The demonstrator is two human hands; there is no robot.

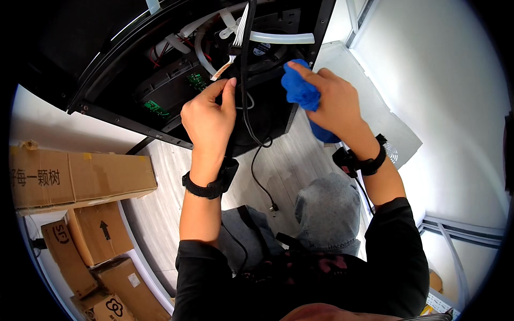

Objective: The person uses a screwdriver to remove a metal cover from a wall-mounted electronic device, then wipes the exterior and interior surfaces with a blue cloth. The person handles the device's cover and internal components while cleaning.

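Before me is a black appliance housing (116, 120), its inside exposed. My left hand (211, 114) is raised at the opening, thumb and forefinger tips close together. Just above them hangs a white ribbon cable (241, 30), its end carrying an orange-and-white strip (220, 72). Whether the fingers grip anything there is unclear. A thick black cable (244, 80) runs down just right of that hand. My right hand (337, 98) is closed around a crumpled blue cloth (299, 86) beside the housing's right edge, the cloth's lower part showing beneath the palm.
Inside the housing are a fan (261, 50), a translucent tube (281, 38) and green circuit boards (154, 107). A power plug (274, 207) lies on the wood-look floor (172, 164). Cardboard boxes (112, 174) stand at left. A grey panel (385, 120) leans at right.
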